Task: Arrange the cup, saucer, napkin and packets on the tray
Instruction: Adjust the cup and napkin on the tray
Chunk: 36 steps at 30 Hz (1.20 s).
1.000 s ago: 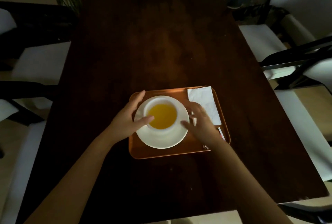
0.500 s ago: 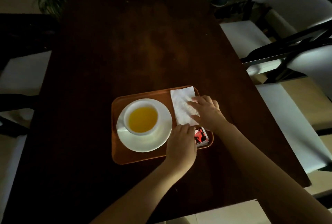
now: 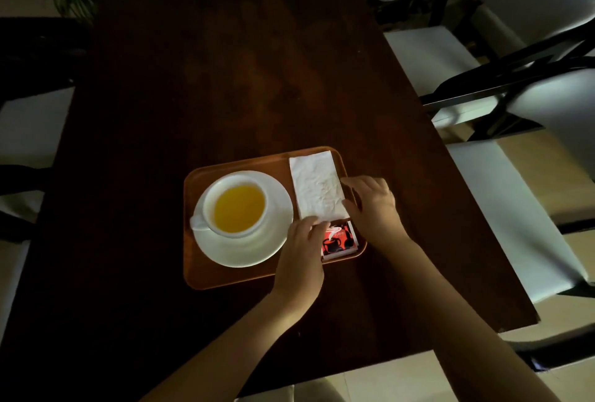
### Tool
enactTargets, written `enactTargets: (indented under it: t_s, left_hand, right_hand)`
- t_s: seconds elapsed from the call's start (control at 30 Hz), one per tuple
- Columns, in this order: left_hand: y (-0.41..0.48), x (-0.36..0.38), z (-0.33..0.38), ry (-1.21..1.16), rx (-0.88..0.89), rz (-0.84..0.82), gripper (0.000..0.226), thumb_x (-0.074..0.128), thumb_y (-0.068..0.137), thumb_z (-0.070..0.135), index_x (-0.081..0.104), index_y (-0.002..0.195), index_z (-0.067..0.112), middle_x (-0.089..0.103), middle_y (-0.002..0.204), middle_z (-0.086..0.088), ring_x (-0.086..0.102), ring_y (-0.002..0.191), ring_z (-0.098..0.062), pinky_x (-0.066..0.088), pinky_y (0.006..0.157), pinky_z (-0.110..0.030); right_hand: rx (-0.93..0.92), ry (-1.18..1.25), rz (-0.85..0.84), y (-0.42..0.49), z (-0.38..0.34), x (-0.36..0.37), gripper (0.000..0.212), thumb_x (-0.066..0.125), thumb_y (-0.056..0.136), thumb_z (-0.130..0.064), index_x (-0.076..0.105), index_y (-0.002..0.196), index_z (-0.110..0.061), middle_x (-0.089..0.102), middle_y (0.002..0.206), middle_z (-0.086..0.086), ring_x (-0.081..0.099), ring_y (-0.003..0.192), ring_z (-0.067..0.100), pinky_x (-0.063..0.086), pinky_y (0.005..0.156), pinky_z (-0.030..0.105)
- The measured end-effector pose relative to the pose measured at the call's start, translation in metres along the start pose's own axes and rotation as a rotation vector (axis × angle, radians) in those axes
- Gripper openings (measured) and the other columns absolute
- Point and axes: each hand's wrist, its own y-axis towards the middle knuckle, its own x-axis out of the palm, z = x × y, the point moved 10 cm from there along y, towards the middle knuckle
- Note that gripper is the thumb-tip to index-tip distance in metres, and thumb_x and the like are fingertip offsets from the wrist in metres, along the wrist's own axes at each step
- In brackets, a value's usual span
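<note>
Orange tray (image 3: pixel 199 272) sits on the dark counter (image 3: pixel 193 79). The cup (image 3: pixel 236 205) of yellow drink rests on its saucer (image 3: pixel 270 247) at the tray's left. A second ago both hands were at the cup; now they have moved to the right side. The left hand (image 3: pixel 301 260) lies flat, fingertips on the napkin (image 3: pixel 317 186) and packets (image 3: pixel 338 240). The right hand (image 3: pixel 370 205) curls loosely at the napkin's edge, holding nothing. Everything is on the tray, so only tidying looks left.
</note>
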Motion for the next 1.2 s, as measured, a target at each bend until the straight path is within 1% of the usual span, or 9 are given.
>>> enactTargets:
  t_s: [0.07, 0.13, 0.2, 0.37, 0.6, 0.7, 0.87, 1.0, 1.2]
  left_hand:
    - [-0.009, -0.001, -0.013, -0.124, -0.149, 0.028, 0.051, 0.047, 0.085, -0.006, 0.042, 0.131, 0.015, 0.043, 0.136, -0.005, 0.038, 0.128, -0.015, 0.031, 0.097, -0.015]
    - [-0.017, 0.0, -0.023, -0.246, -0.275, 0.033, 0.047, 0.048, 0.087, -0.002, 0.042, 0.13, 0.016, 0.045, 0.13, -0.004, 0.046, 0.122, -0.015, 0.038, 0.092, -0.016]
    - [-0.021, 0.003, -0.025, -0.292, -0.328, 0.024, 0.044, 0.047, 0.088, 0.0, 0.043, 0.129, 0.016, 0.049, 0.125, -0.004, 0.05, 0.117, -0.015, 0.044, 0.091, -0.02]
    - [-0.023, 0.009, -0.022, -0.323, -0.351, 0.002, 0.046, 0.047, 0.088, 0.0, 0.042, 0.132, 0.015, 0.051, 0.126, -0.004, 0.051, 0.117, -0.014, 0.045, 0.094, -0.021]
    - [-0.022, 0.005, -0.022, -0.319, -0.364, 0.018, 0.045, 0.049, 0.088, 0.0, 0.044, 0.13, 0.013, 0.053, 0.126, -0.007, 0.053, 0.115, -0.015, 0.046, 0.093, -0.023]
    - [-0.024, 0.005, -0.023, -0.328, -0.366, 0.037, 0.046, 0.051, 0.088, 0.004, 0.041, 0.132, 0.013, 0.051, 0.13, -0.007, 0.051, 0.12, -0.017, 0.046, 0.095, -0.026]
    - [-0.02, 0.004, -0.03, -0.41, -0.425, 0.09, 0.051, 0.052, 0.087, 0.003, 0.036, 0.135, 0.013, 0.045, 0.136, -0.007, 0.047, 0.126, -0.02, 0.046, 0.094, -0.027]
    - [-0.012, 0.009, -0.034, -0.437, -0.463, 0.079, 0.048, 0.054, 0.087, 0.007, 0.039, 0.132, 0.013, 0.05, 0.134, -0.008, 0.049, 0.124, -0.022, 0.047, 0.097, -0.034]
    - [-0.009, 0.01, -0.034, -0.44, -0.453, 0.07, 0.043, 0.054, 0.087, 0.009, 0.043, 0.128, 0.015, 0.053, 0.129, -0.006, 0.052, 0.12, -0.02, 0.046, 0.092, -0.027]
  right_hand:
    - [0.055, 0.009, 0.021, -0.021, 0.011, -0.002, 0.03, 0.059, 0.085, -0.014, 0.06, 0.115, -0.018, 0.066, 0.114, 0.004, 0.048, 0.11, 0.026, 0.033, 0.084, 0.033]
    - [0.078, -0.022, -0.029, -0.038, 0.015, 0.008, 0.029, 0.061, 0.084, -0.015, 0.061, 0.113, -0.018, 0.066, 0.113, 0.003, 0.05, 0.109, 0.024, 0.037, 0.087, 0.034]
    - [0.087, -0.045, -0.066, -0.047, 0.014, 0.017, 0.032, 0.063, 0.083, -0.017, 0.06, 0.115, -0.018, 0.064, 0.116, 0.003, 0.05, 0.111, 0.023, 0.041, 0.091, 0.036]
    - [0.096, 0.004, -0.049, -0.052, 0.009, 0.022, 0.033, 0.066, 0.082, -0.017, 0.061, 0.115, -0.013, 0.063, 0.114, 0.008, 0.051, 0.107, 0.026, 0.045, 0.089, 0.037]
    - [0.125, 0.046, -0.053, -0.054, 0.009, 0.025, 0.036, 0.064, 0.083, -0.019, 0.058, 0.119, -0.014, 0.061, 0.118, 0.008, 0.049, 0.11, 0.024, 0.047, 0.093, 0.036]
    - [0.14, 0.086, -0.056, -0.056, 0.012, 0.025, 0.036, 0.064, 0.083, -0.017, 0.057, 0.118, -0.014, 0.06, 0.118, 0.007, 0.048, 0.11, 0.023, 0.048, 0.09, 0.036]
    - [0.123, 0.129, 0.043, -0.047, 0.015, 0.009, 0.033, 0.057, 0.086, -0.009, 0.056, 0.119, -0.012, 0.062, 0.119, 0.009, 0.048, 0.111, 0.026, 0.048, 0.087, 0.037]
    - [0.122, 0.146, 0.013, -0.04, 0.014, 0.014, 0.032, 0.054, 0.088, -0.01, 0.055, 0.12, -0.011, 0.061, 0.12, 0.009, 0.047, 0.112, 0.028, 0.049, 0.09, 0.041]
    - [0.113, 0.116, -0.002, -0.042, 0.011, 0.019, 0.033, 0.055, 0.087, -0.008, 0.055, 0.12, -0.011, 0.061, 0.121, 0.01, 0.048, 0.114, 0.028, 0.051, 0.092, 0.041]
